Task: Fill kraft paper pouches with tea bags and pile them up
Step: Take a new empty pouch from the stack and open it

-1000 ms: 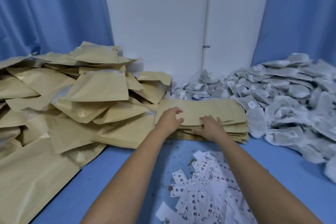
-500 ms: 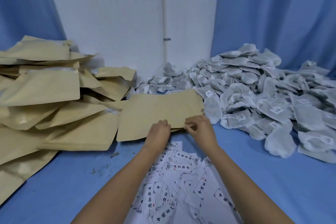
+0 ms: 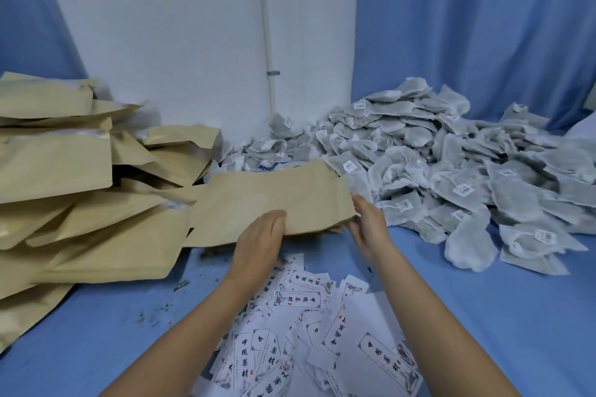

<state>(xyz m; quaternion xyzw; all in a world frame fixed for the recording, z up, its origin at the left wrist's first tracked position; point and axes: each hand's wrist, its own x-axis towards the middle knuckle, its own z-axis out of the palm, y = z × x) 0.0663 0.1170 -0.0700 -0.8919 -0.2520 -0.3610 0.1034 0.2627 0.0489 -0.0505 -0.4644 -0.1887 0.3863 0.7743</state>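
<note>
Worktop, blue [image 3: 96, 332], carrying a heap of filled tan kraft paper pouches [image 3: 80, 171] at left and a mound of grey mesh tea bags [image 3: 451, 171] at right. Between them you hold one flat tan kraft pouch [image 3: 274, 200]: your left hand [image 3: 261, 242] grips its near edge and your right hand [image 3: 367, 229] pinches its right corner. Expect it to be light, thin and easily creased, so hold it by the edges. Your fingertips are hidden under the paper, and its mouth cannot be made out.
</note>
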